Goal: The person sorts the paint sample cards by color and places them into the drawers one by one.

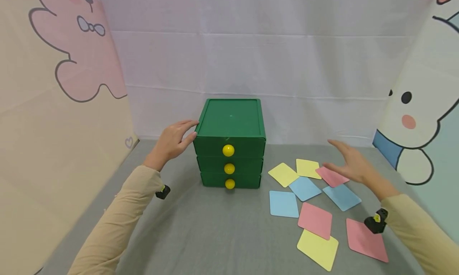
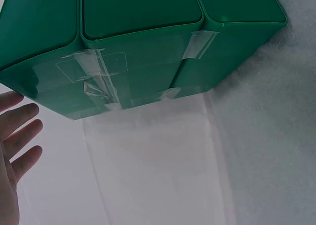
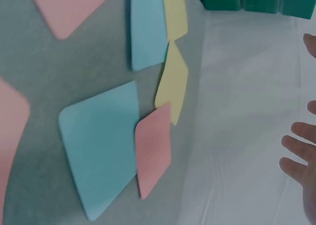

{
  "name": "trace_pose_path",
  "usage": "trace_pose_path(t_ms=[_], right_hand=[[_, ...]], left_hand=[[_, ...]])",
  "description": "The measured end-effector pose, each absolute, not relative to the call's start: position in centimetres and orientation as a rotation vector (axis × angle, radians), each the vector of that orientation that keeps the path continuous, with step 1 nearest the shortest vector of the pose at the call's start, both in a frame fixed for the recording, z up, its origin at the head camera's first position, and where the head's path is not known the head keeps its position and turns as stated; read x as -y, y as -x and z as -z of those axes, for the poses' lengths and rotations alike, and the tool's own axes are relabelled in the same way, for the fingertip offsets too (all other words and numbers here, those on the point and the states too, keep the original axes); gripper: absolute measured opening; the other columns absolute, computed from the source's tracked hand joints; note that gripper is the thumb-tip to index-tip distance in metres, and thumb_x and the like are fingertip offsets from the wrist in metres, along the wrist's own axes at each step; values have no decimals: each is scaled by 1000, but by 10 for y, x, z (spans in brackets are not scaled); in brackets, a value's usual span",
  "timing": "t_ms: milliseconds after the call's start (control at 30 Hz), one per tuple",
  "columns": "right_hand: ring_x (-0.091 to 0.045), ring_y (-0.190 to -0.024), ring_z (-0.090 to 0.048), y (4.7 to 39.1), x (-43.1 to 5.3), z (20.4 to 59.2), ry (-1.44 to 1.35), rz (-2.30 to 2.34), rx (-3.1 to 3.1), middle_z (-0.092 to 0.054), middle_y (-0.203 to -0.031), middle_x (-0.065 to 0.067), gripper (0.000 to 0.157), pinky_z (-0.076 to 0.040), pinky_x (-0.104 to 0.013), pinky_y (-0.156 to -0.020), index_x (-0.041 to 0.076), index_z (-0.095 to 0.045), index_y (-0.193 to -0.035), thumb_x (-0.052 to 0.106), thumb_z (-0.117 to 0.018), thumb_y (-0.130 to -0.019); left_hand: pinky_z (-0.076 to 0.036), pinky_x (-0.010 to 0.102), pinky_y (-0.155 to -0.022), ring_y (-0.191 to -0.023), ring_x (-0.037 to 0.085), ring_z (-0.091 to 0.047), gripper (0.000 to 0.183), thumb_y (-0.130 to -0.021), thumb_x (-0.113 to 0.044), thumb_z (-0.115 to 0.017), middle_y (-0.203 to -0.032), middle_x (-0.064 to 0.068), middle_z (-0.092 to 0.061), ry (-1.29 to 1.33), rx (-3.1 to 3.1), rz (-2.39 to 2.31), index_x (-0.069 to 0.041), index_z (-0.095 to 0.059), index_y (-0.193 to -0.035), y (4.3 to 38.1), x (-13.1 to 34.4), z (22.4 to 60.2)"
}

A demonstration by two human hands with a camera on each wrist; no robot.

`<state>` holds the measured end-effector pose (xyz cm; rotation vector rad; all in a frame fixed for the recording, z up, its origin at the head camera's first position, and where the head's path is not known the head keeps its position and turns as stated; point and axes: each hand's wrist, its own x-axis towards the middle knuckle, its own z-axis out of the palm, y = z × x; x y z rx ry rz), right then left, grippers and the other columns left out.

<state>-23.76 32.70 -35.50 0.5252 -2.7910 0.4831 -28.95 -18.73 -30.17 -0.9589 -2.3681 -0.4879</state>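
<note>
Left hand: the left hand (image 1: 173, 141) lies with straight, relaxed fingers against the upper left corner of the green plastic three-drawer box (image 1: 230, 145); the fingertips touch its top edge and side, gripping nothing. In the left wrist view the spread fingers (image 2: 19, 131) sit just beside the box's taped green wall (image 2: 133, 47).

Green box: it stands upright on the grey felt tabletop (image 1: 215, 231), near the white cloth backdrop (image 1: 251, 59), at the middle of the scene. All three drawers look pushed in, each with a round yellow knob; the top knob (image 1: 228, 150) is just right of the left hand's fingertips.

Right hand: the right hand (image 1: 349, 163) hovers flat, fingers apart and straight, holding nothing. It is well apart from the box, off to the box's right, above the far end of the scattered cards.

Cards: coloured square cards lie flat on the felt right of the box. The small pink card (image 1: 332, 176) lies directly under the right hand; whether the hand touches it cannot be told. A yellow card (image 1: 308, 168) lies just beside it on the box side, and a light blue card (image 1: 342, 197) is nearer the person.

Surroundings: cartoon rabbit panels (image 1: 71, 48) stand at both sides.
</note>
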Motion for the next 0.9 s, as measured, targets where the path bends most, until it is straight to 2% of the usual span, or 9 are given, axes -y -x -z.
trace_pose_path(t_ms=[600,900], right_hand=[[-39,-117,-41,228,-256,323,-679,-673,2713,-43,-132,-20,75,-36,-61,-88,4,-36,-137,37,-69,-78],[-33,-111,-48,230,-227,321,-792,-780,2587,-48,-128,-17,73,-42,-50,-89,3,-40,-134,27,-74,-74]], left_hand=[[-41,48,-93,-111,33,-52,40,-92,-22,-50,-118,18,-58,958,2378,453,1,-53,-125,290,185,301],[-41,48,-93,-111,33,-52,39,-91,-19,-51,-118,19,-58,946,2391,462,2,-54,-124,288,185,301]])
